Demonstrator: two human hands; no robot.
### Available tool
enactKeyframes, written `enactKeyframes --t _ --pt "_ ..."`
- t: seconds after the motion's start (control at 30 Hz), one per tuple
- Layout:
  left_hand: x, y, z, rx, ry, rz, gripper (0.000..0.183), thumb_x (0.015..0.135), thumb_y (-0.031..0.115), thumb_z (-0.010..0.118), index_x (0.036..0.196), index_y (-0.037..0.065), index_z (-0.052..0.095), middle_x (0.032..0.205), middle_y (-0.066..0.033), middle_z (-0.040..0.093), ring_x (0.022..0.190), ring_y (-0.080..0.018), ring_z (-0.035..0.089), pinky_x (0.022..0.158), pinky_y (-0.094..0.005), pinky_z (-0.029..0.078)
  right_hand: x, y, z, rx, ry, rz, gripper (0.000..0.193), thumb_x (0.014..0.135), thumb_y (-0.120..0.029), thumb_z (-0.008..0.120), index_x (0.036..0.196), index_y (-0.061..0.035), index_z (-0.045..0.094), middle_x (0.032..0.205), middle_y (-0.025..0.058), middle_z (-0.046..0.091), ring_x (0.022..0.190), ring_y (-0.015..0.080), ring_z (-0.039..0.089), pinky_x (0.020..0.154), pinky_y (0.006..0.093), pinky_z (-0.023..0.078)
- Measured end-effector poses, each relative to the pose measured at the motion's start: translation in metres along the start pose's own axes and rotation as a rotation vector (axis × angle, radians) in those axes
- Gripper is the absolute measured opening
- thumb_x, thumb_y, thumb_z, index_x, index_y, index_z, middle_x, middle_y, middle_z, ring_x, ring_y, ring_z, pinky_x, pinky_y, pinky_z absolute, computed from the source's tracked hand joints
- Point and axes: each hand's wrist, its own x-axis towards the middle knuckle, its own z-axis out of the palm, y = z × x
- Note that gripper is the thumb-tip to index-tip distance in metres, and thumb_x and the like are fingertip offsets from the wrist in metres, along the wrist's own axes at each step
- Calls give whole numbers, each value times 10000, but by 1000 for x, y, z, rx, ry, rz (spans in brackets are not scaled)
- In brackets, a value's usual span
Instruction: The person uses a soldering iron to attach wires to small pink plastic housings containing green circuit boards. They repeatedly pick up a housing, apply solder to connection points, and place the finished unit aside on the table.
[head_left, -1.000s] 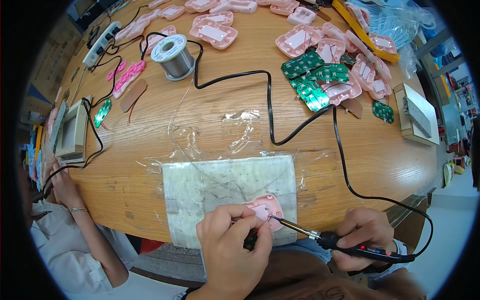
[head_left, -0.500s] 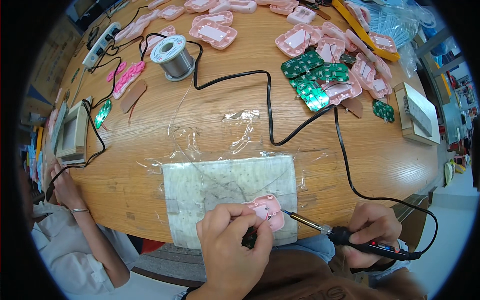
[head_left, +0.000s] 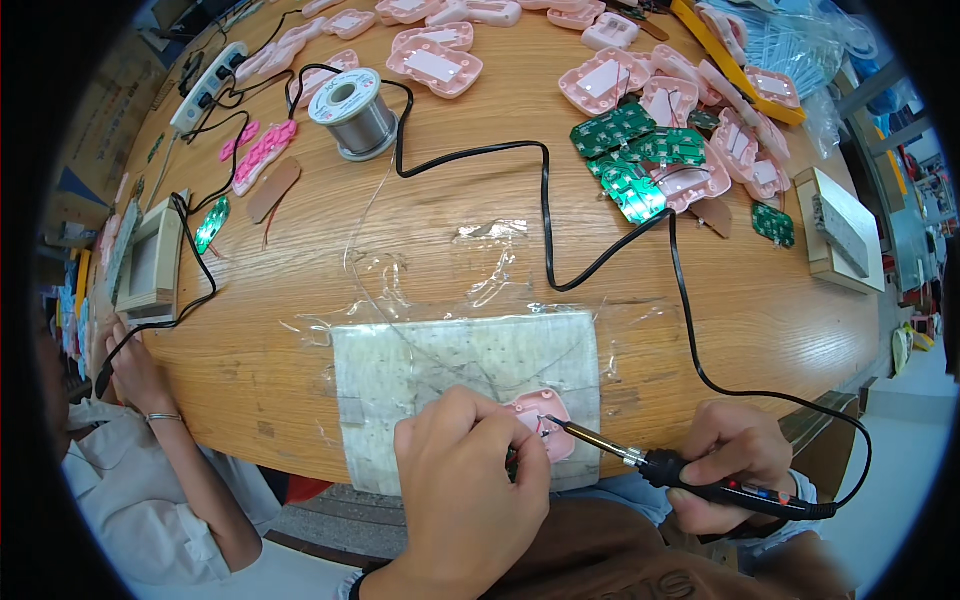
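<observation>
Our right hand [head_left: 735, 465] holds a soldering iron [head_left: 665, 468] pointed into the pink shell [head_left: 562, 446], which sits on the pale mat [head_left: 455, 345] at the bench's [head_left: 450, 270] near edge. Our left hand [head_left: 470, 490] curls narrowly beside the shell; we cannot tell what it pinches.

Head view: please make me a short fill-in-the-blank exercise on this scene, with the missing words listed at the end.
1. The soldering iron is held in the person's ____ hand.
2. The plastic shell near the iron's tip is coloured ____.
3. The piled circuit boards are coloured ____.
4. In the picture, the wire spool stands to the ____ of those piled boards.

Missing words: right; pink; green; left.
</observation>
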Motion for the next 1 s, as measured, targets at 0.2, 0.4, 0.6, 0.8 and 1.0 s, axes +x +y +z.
enactKeyframes --t 0.2,0.4,0.6,0.8,1.0 --pt "8 3 -6 81 -82 26 79 699 57 705 686 46 629 786 -52 576 771 -250 565 741 -367 375 6 1 2 2 -20 -6 235 653 -54 781 793 -56 593 672 56 558 502 178 544 417 281 388" --pt "15 3 -9 102 -118 72 85 687 43 715 672 38 631 764 -69 579 728 -271 575 708 -378 393 13 0 -5 -32 -97 -30 209 653 -46 765 779 -60 598 668 58 560 498 186 541 412 288 384" --pt "16 2 -11 91 -115 79 87 684 34 721 669 26 635 757 -75 583 719 -275 581 697 -381 405 9 -2 -9 106 168 17 228 627 -33 763 779 -56 594 643 72 563 480 158 523 406 274 351" --pt "17 4 -11 90 -114 89 90 687 33 722 669 17 635 752 -76 584 702 -277 584 685 -379 410 7 3 -3 83 26 5 221 639 -36 757 771 -52 581 639 66 556 481 171 520 409 287 344" --pt "17 6 -12 95 -118 82 84 684 22 722 672 13 639 749 -83 585 694 -280 588 677 -382 419 15 1 -1 47 -56 6 204 652 -35 750 761 -45 577 648 66 546 491 192 523 418 289 349"
